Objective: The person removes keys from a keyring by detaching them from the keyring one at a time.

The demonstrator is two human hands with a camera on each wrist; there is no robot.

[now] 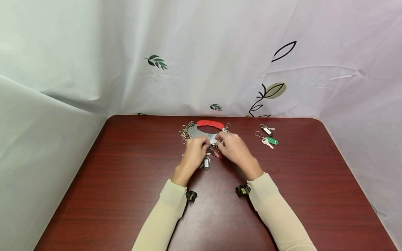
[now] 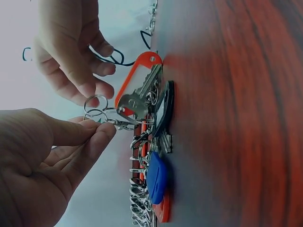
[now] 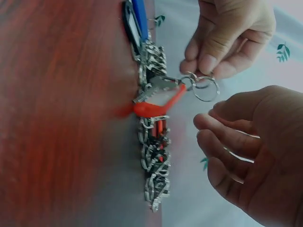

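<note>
My left hand [image 1: 195, 150] pinches a small key ring [image 3: 206, 101] between thumb and fingers, with a second ring looped through it. From these hang a red key tag [image 2: 124, 87] with a white label and a silver key [image 2: 134, 105]. Close beside the rings is my right hand [image 1: 235, 148], its fingers loosely bent and apart from the rings in the right wrist view. Both hands are over the near edge of a curved metal plate [image 1: 195, 131] with a red handle [image 1: 210, 123]. Many metal clips line that edge.
A black tag [image 1: 206, 164] and a blue tag [image 2: 156, 178] hang at the plate's near edge. To the right on the brown table [image 1: 125, 195] lie another black tag [image 1: 267, 130] and a green tag [image 1: 272, 140] with a key. White curtains stand behind.
</note>
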